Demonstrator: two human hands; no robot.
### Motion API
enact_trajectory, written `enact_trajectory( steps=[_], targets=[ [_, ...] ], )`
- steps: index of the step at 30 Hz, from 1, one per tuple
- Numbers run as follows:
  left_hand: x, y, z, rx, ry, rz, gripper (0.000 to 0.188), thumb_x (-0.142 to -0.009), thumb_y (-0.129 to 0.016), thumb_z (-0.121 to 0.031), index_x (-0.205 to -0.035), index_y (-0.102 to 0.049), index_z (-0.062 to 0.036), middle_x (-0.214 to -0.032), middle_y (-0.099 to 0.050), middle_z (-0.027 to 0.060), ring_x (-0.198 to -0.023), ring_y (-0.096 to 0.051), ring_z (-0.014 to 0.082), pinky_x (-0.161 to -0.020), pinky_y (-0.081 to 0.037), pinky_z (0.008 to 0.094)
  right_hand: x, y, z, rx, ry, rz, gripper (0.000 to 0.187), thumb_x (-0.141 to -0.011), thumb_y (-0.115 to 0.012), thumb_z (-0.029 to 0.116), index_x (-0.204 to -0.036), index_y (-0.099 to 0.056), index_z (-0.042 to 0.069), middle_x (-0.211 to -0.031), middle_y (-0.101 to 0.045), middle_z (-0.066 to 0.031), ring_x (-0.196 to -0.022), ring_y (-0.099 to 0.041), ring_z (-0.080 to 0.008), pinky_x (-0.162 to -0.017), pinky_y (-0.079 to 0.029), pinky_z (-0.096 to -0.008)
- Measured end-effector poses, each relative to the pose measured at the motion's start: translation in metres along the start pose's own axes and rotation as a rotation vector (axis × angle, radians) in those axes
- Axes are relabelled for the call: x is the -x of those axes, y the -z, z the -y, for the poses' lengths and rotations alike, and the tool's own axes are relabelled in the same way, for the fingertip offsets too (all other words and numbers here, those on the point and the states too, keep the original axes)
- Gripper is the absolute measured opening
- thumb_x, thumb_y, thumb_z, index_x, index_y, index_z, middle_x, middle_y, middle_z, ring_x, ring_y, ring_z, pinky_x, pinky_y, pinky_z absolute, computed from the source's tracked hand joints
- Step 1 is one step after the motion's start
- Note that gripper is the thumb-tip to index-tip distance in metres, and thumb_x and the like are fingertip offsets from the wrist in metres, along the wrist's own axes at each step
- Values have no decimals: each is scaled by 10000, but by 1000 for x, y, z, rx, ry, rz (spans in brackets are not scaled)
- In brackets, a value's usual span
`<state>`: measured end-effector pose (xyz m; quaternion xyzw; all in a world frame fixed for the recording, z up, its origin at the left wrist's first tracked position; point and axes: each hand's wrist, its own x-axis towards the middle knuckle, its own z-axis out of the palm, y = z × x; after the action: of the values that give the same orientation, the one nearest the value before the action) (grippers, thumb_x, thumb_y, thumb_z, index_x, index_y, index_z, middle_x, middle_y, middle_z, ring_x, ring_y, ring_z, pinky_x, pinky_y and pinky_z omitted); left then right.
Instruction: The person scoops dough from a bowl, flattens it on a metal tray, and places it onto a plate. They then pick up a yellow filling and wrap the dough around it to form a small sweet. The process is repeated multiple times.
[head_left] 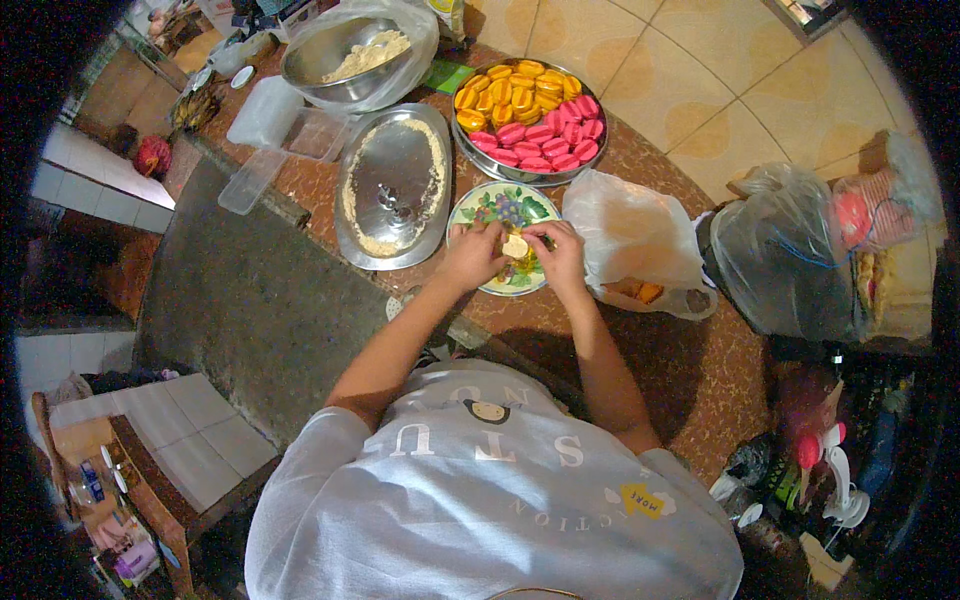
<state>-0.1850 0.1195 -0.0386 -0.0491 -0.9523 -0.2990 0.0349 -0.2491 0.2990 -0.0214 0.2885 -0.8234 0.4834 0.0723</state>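
Note:
Over a plate (462, 216) painted with fruit and leaves, my hands work close together on a pale, crumbly-looking oval sweet (515, 246). My left hand (482, 254) has its fingers curled against the sweet's left side. From the right, my right hand (560, 252) pinches at its upper edge. Something yellow shows just below the sweet; whether it is a wrapper or the plate's pattern I cannot make out. Beyond the plate, a round metal tray (455, 135) holds many wrapped sweets, yellow ones (520, 95) at the back and pink ones (545, 137) in front.
Left of the plate lies an oval metal dish (355, 250) ringed with pale crumbs. Behind it, a plastic-covered metal bowl (310, 75) holds pale crumbly mix. Clear plastic containers (265, 112) sit farther left. A whitish plastic bag (630, 230) rests right of the plate, near the brown table's (690, 370) edge.

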Motion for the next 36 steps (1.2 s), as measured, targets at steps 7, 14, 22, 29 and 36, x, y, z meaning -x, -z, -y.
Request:
enact_trajectory(
  steps=[7, 14, 22, 29, 36],
  targets=[
    [-6, -2, 2, -86, 42, 54, 428, -766, -749, -310, -1053, -512, -100, -839, -672, 109, -879, -640, 317, -842, -346, 430, -6, -1, -3, 13, -20, -13, 100, -766, -741, 108, -851, -712, 63, -853, -691, -99, -854, -635, -286, -798, -465, -383],
    [-7, -6, 5, -48, 28, 34, 430, -766, -748, -301, -1064, -513, -97, -802, -675, 98, -837, -652, 321, -839, -347, 433, -8, -1, -3, 4, -14, -14, 98, -761, -743, 99, -837, -703, 52, -851, -690, -92, -852, -635, -284, -800, -460, -385],
    [-9, -6, 5, -58, 29, 39, 434, -767, -741, -291, -1077, -506, -98, -817, -683, 113, -830, -656, 336, -839, -339, 444, -9, 1, 2, 8, 2, -6, 103, -757, -743, 91, -838, -702, 44, -847, -690, -91, -836, -636, -278, -791, -456, -375],
    [-6, -4, 3, -15, 40, 28, 557, -772, -736, -300, -1226, -491, -91, -848, -687, 128, -863, -656, 338, -866, -340, 446, -9, -1, 2, -5, 4, -12, 99, -760, -735, 84, -835, -694, 34, -845, -688, -91, -828, -637, -278, -788, -456, -371],
    [-7, 2, 2, -43, -12, 44, 559, -754, -749, -315, -1243, -533, -151, -834, -692, 113, -903, -654, 313, -850, -355, 445, -9, -1, 3, 6, 10, -5, 93, -762, -732, 86, -833, -692, 40, -844, -687, -88, -826, -630, -284, -780, -458, -377]
  ],
)
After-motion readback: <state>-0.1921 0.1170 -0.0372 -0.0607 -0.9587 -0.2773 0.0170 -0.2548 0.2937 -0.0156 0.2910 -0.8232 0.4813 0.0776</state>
